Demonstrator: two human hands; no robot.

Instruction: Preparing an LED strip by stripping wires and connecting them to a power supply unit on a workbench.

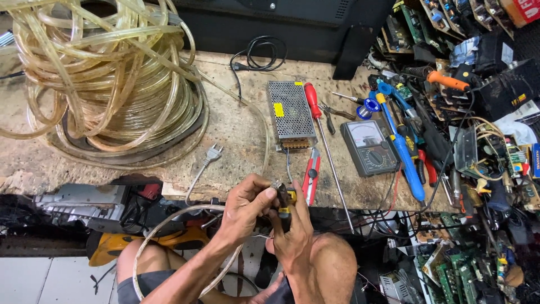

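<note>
Here the left hand (246, 204) pinches the end of the clear plastic rope-light tube (169, 225), which trails toward seven o'clock, while right-hand fingers (298, 209) grip a small yellow-handled tool (288, 198) upright against it, just off the bench (236, 135) edge

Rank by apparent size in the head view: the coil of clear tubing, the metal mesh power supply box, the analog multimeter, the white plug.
1. Coil of clear tubing
2. Metal mesh power supply box
3. Analog multimeter, slightly smaller than the box
4. White plug

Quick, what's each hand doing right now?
Left hand: closed, pinching the end of the clear tube.
Right hand: closed on a yellow-handled tool.
</note>
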